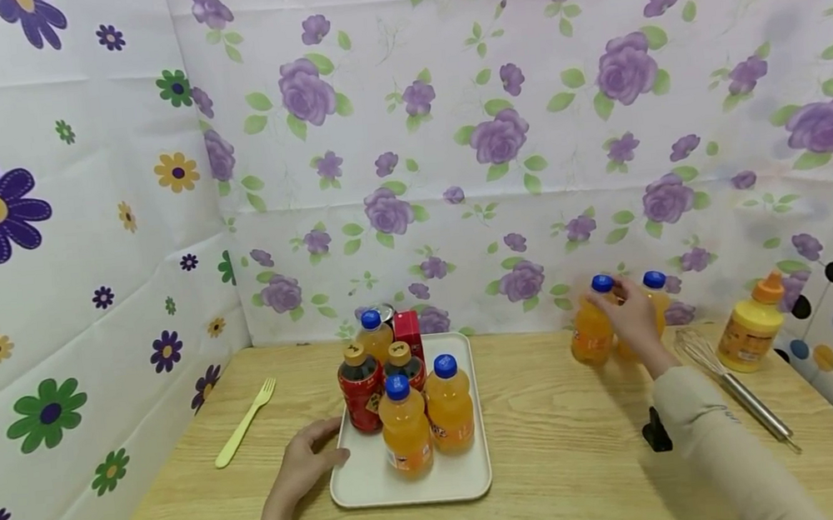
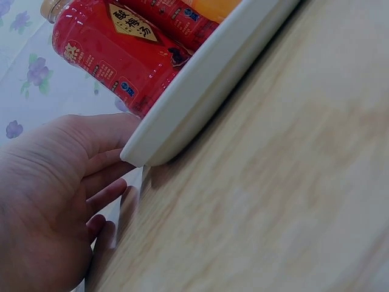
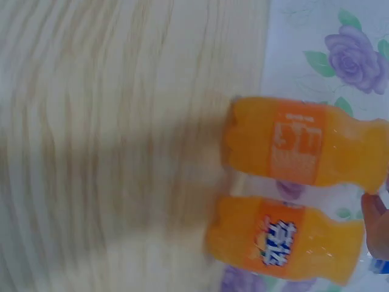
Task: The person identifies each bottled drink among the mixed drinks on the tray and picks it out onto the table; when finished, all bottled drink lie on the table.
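Note:
In the head view my right hand (image 1: 634, 316) pinches the neck of an orange soda bottle (image 1: 591, 333) just below its blue cap. A second orange soda bottle (image 1: 656, 304) stands right beside it, partly behind the hand. The right wrist view shows fingertips (image 3: 378, 228) at the neck of the held bottle (image 3: 304, 143), above the neighbouring bottle (image 3: 285, 240). My left hand (image 1: 304, 463) rests against the left edge of a cream tray (image 1: 453, 487), its fingers loosely bent. On the tray are dark red drink bottles (image 1: 361, 391) and several orange sodas (image 1: 449, 407).
A red carton (image 1: 407, 332) and a can (image 1: 386, 313) stand at the tray's back. A pale yellow fork (image 1: 246, 423) lies to the left. Far right are a whisk (image 1: 741, 392) and a yellow squeeze bottle (image 1: 751, 332). Floral cloth (image 1: 448, 123) hangs behind the wooden table (image 1: 564, 463).

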`<state>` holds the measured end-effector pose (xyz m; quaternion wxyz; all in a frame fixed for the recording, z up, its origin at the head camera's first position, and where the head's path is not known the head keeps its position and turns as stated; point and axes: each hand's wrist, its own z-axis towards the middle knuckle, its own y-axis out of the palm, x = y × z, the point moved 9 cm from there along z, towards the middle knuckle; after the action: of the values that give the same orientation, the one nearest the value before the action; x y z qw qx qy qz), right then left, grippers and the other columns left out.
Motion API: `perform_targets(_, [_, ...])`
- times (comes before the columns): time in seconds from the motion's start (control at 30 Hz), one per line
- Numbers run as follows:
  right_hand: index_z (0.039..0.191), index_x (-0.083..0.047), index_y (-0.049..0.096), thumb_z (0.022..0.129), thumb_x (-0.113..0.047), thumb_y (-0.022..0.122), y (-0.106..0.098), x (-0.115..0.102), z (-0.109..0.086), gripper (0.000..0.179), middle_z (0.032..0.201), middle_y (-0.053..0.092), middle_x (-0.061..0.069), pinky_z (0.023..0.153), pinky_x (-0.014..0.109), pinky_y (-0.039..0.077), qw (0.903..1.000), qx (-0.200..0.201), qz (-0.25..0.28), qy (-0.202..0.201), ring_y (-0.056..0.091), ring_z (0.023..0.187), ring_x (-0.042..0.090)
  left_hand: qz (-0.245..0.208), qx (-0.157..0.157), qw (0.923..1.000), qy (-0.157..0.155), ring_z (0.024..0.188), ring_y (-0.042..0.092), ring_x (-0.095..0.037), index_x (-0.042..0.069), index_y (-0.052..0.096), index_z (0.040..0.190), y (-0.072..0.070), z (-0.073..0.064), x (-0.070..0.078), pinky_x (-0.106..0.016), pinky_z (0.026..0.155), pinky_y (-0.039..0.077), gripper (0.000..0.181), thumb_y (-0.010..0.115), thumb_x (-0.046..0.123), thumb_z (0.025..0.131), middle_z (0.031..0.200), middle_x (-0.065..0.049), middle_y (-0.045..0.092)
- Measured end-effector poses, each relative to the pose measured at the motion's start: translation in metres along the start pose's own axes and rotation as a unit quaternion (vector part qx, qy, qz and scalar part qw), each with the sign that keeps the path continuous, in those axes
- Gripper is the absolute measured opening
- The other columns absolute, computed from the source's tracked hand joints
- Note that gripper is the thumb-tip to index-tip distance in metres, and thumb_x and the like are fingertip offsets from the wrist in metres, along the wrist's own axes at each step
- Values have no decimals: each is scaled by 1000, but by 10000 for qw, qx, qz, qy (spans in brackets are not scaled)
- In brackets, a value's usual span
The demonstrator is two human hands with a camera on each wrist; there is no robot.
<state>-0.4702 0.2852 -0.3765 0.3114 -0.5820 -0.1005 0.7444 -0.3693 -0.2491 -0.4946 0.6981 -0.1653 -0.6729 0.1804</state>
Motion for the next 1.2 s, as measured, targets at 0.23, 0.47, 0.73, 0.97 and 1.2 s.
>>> perform_targets(0.23, [155,0,11,95,-36,61,4,-13,-2,86,156,17,35,113,65,29,9963,-808,-178,-243,21,143,52,-10,27,10000,-10,133,46,-43,-2,57,132,0,0,0,-58,112,36,57,75,7,79,138,-23,56])
perform_targets(0.47, [149,1,31,96,-30,61,-8,-41,-11,69,150,38,29,113,64,30,9972,71,-129,-730,31,141,48,-58,46,10000,-49,133,46,-42,-1,58,132,0,0,-2,-58,113,36,57,75,6,79,138,-23,56])
perform_targets(0.73, [140,3,44,94,-21,64,13,-80,-38,55,143,49,26,115,59,32,9909,-6,593,-1211,40,137,43,-119,48,9999,-88,135,45,-41,0,58,132,-1,-1,-3,-57,115,34,56,75,6,79,139,-22,56])
perform_targets(0.97, [136,1,50,94,-16,63,53,-105,-67,47,138,54,24,114,56,34,9798,-691,1062,-1547,46,133,38,-59,2,10000,-70,134,45,-42,-1,58,132,0,0,-1,-58,114,34,57,76,7,79,138,-22,56])
perform_targets(1.2, [134,-3,55,92,-15,66,94,-131,-99,45,134,60,18,112,57,39,9629,-1296,1152,-2070,52,129,36,-15,-11,10000,-95,135,45,-41,0,57,133,3,0,-3,-58,115,33,57,74,8,80,138,-21,56])
